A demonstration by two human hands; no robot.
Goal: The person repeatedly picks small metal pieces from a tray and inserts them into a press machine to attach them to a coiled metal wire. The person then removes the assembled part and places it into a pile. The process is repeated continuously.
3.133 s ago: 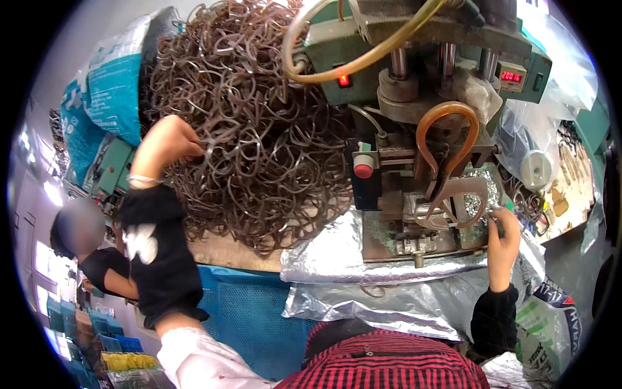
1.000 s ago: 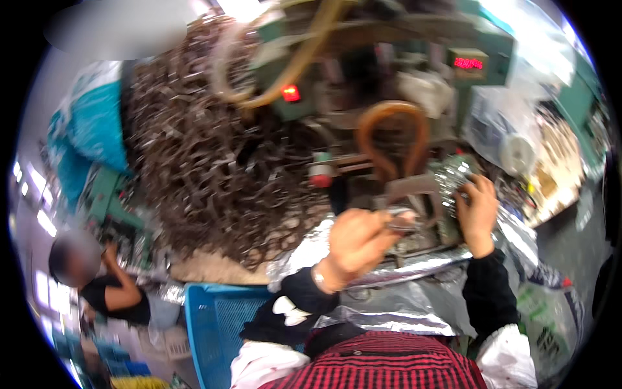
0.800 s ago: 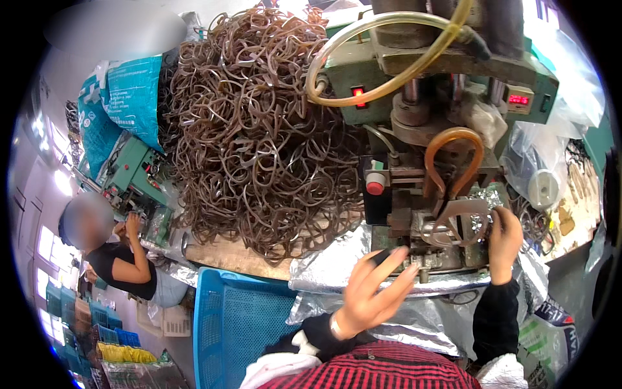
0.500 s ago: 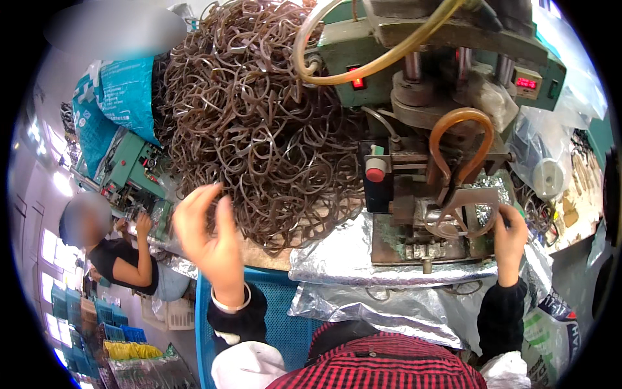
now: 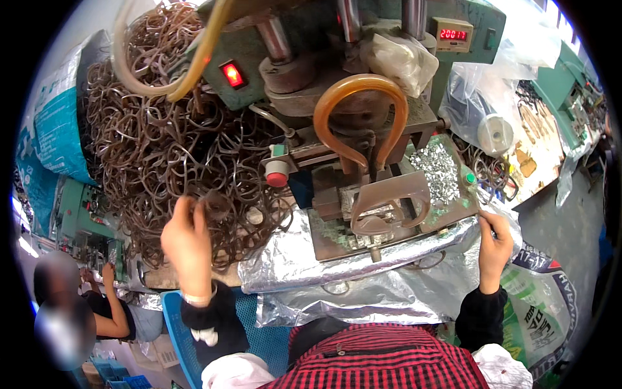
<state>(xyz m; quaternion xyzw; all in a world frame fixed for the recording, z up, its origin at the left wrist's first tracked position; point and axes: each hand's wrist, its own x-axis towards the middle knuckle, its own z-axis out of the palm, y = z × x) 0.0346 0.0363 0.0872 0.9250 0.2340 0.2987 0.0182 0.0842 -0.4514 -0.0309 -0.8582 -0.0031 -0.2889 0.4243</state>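
Note:
A big tangled pile of thin brown loops (image 5: 168, 142) lies to the left of a green press machine (image 5: 363, 78). My left hand (image 5: 188, 236) reaches into the pile's near edge, and its fingertips pinch one brown loop (image 5: 214, 201). A single brown handle-shaped piece (image 5: 389, 201) sits on the press's die plate. My right hand (image 5: 494, 236) is at the right corner of that plate, fingers curled against the foil-covered edge; I cannot make out whether it holds anything.
An orange hose (image 5: 359, 104) arches over the die. A red button (image 5: 277, 174) sits left of it and silver scraps (image 5: 440, 165) lie to its right. Crinkled foil (image 5: 363, 292) drapes the front. A blue crate (image 5: 175, 324) and another person (image 5: 97, 311) are lower left, a printed sack (image 5: 538, 311) lower right.
My left hand left the die, swung down and left, and has risen into the loop pile, where it pinches a loop. My right hand stayed at the plate's right corner.

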